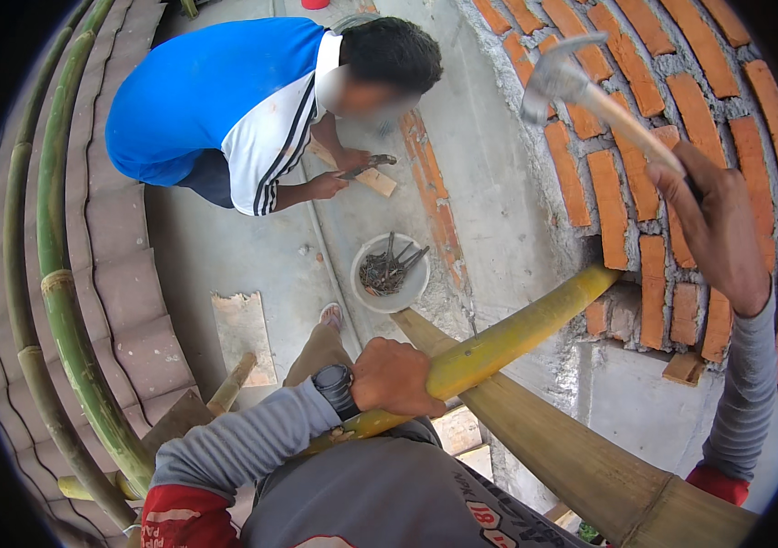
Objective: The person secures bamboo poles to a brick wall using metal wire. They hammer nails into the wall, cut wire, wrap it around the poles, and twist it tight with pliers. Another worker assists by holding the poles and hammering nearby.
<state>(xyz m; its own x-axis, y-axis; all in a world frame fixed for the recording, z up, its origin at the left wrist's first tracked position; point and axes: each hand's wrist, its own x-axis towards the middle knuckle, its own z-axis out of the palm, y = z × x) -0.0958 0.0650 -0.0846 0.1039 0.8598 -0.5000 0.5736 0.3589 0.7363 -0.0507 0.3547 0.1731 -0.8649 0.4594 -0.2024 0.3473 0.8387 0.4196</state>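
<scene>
My right hand is raised at the right, wrapped round the wooden handle of a claw hammer with its metal head up in front of the brick wall. Closed over a yellow bamboo pole is my left hand, with a dark watch on the wrist. The pole's far end sits in a gap in the bricks. A thin nail stands up at the pole, to the right of my left hand. Beneath the pole, crossing it, runs a wide flat bamboo or wooden length.
A white bucket holding nails and dark rods stands ahead. Beyond it a crouching person grips a dark tool over a wooden piece. Green bamboo poles curve along the tiled roof at left. The brick wall rises right.
</scene>
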